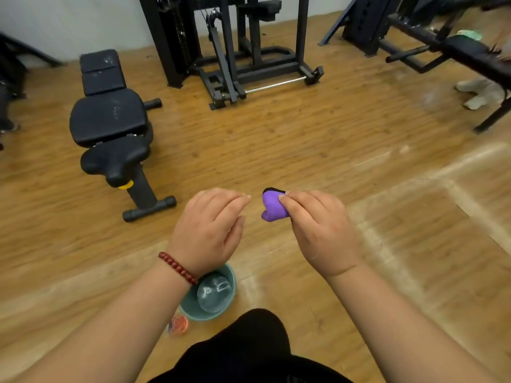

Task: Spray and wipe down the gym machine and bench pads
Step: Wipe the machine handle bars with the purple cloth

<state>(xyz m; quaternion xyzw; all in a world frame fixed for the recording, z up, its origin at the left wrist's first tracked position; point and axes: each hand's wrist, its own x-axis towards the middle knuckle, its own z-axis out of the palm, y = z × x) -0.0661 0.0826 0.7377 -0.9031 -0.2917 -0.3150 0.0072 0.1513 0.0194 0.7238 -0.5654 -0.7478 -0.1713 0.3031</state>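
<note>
We are pinching a small purple cloth [273, 207], black along its top edge, bunched up in our right hand [318, 225] in the air. The black bench [107, 117] is standing well off to the left with pale specks showing on its padding, and the black gym machine [235, 51] is standing beyond it.

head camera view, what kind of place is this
Most likely a gym: a black padded adjustable bench stands on the wooden plank floor, with a black steel weight machine behind it.
</note>
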